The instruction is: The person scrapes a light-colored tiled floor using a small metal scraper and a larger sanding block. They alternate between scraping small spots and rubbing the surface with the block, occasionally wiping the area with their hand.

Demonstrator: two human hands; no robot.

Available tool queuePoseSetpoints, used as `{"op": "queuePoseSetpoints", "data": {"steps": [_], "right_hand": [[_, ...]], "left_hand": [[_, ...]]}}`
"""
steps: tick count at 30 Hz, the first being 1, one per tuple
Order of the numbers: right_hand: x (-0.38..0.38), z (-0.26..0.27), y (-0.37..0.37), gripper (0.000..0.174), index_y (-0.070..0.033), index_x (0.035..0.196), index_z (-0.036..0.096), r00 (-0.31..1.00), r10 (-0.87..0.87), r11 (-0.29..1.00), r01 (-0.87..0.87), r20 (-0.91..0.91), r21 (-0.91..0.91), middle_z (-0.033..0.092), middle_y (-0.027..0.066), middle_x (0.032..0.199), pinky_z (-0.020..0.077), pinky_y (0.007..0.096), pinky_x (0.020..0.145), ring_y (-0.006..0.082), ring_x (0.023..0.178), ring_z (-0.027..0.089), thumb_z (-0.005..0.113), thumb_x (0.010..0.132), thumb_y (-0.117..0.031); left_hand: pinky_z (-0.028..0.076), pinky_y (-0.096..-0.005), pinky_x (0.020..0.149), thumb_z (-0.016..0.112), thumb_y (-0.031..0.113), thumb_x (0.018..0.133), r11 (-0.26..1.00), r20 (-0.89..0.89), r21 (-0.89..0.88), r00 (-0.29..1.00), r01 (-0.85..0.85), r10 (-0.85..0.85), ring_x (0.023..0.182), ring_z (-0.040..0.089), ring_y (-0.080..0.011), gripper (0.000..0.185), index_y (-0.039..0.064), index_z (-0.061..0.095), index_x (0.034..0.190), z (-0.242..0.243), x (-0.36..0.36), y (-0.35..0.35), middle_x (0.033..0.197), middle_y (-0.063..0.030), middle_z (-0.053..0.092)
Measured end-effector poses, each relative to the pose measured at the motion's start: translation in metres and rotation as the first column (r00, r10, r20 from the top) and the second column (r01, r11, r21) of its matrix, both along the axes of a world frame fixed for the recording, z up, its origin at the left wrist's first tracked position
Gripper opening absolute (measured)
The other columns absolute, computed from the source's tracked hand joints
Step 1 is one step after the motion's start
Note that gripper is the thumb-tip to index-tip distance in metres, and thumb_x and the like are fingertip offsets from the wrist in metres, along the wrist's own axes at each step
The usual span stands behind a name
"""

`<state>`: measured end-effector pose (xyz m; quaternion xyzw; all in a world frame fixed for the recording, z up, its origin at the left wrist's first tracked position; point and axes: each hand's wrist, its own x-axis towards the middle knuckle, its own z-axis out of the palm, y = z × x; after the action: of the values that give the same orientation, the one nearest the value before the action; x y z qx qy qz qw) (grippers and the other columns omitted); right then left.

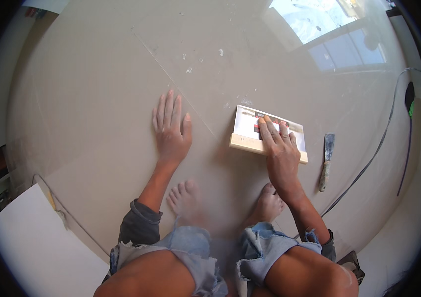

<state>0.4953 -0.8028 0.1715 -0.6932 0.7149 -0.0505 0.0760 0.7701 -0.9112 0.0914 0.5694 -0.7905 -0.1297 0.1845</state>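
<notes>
My left hand [172, 133] lies palm down on the smooth floor tile [102, 111], fingers apart and holding nothing, beside a thin joint line. On the right, my right hand [281, 152] rests over a wide flat-bladed spreader with a pale wooden handle strip [247, 143]. Its fingers press on the shiny metal blade, which bears a printed label; the thumb is hidden. Right of that hand, a narrow putty knife [326, 161] with a stained blade and handle lies on the floor. Small white splotches [221, 52] mark the tile ahead of the spreader.
A dark cable [375, 150] curves along the right side, near a dark and green object with a purple cord [405, 159]. A white panel [43, 241] and a thin cord lie at lower left. My bare feet are between my arms. Window light reflects off the floor at upper right.
</notes>
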Motion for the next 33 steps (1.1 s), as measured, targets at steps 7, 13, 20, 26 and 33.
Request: {"op": "queuePoseSetpoints", "data": {"steps": [7, 13, 20, 26, 33], "right_hand": [[0.0, 0.003, -0.007, 0.058, -0.004, 0.154, 0.061, 0.999, -0.019, 1.0, 0.019, -0.033, -0.004, 0.061, 0.0115, 0.161, 0.0518, 0.0607, 0.111, 0.0484, 0.139, 0.062, 0.064, 0.096, -0.003], [0.002, 0.001, -0.021, 0.058, -0.011, 0.157, 0.06, 0.998, 0.014, 1.0, -0.015, 0.053, 0.025, 0.065, 0.0107, 0.158, 0.0524, 0.0575, 0.113, 0.0455, 0.141, 0.062, 0.059, 0.1, -0.003], [-0.011, -0.007, -0.056, 0.058, -0.005, 0.153, 0.061, 0.996, -0.038, 0.999, 0.038, -0.085, -0.003, 0.063, 0.0113, 0.159, 0.056, 0.0601, 0.108, 0.047, 0.135, 0.067, 0.069, 0.095, -0.003], [-0.01, -0.009, -0.062, 0.057, -0.008, 0.156, 0.059, 0.99, 0.024, 0.989, -0.004, -0.137, 0.147, 0.065, 0.0116, 0.157, 0.0575, 0.0562, 0.107, 0.0457, 0.136, 0.067, 0.062, 0.1, -0.001], [-0.039, -0.003, -0.074, 0.062, -0.009, 0.156, 0.058, 0.951, -0.307, 0.947, 0.31, -0.038, 0.082, 0.068, 0.0138, 0.151, 0.0585, 0.0524, 0.105, 0.0441, 0.131, 0.069, 0.064, 0.096, 0.005]], "left_hand": [[0.024, -0.0576, 0.133, 0.057, 0.023, 0.11, 1.0, 0.034, -0.023, 0.999, 0.008, -0.007, 0.164, 0.035, -0.0364, 0.057, 0.001, 0.051, 0.163, 0.002, -0.001, -0.001, 0.175, -0.0151, 0.043], [0.024, -0.0572, 0.133, 0.058, 0.022, 0.11, 1.0, 0.043, -0.026, 0.999, 0.014, -0.013, 0.164, 0.035, -0.0365, 0.057, 0.001, 0.051, 0.162, 0.002, 0.001, -0.001, 0.175, -0.0153, 0.043], [0.023, -0.0571, 0.133, 0.057, 0.023, 0.11, 1.0, 0.042, 0.004, 0.999, 0.007, -0.008, 0.164, 0.034, -0.0372, 0.058, 0.002, 0.05, 0.164, 0.003, 0.001, -0.002, 0.175, -0.0162, 0.043], [0.023, -0.0572, 0.134, 0.057, 0.024, 0.111, 1.0, 0.042, -0.009, 0.999, 0.02, -0.019, 0.164, 0.034, -0.0375, 0.059, 0.002, 0.048, 0.165, -0.001, 0.004, -0.001, 0.175, -0.0164, 0.042], [0.021, -0.0578, 0.134, 0.058, 0.022, 0.108, 1.0, 0.052, -0.01, 0.999, -0.007, 0.008, 0.166, 0.03, -0.0368, 0.064, 0.001, 0.045, 0.167, 0.003, -0.003, 0.009, 0.178, -0.0149, 0.038]]}}
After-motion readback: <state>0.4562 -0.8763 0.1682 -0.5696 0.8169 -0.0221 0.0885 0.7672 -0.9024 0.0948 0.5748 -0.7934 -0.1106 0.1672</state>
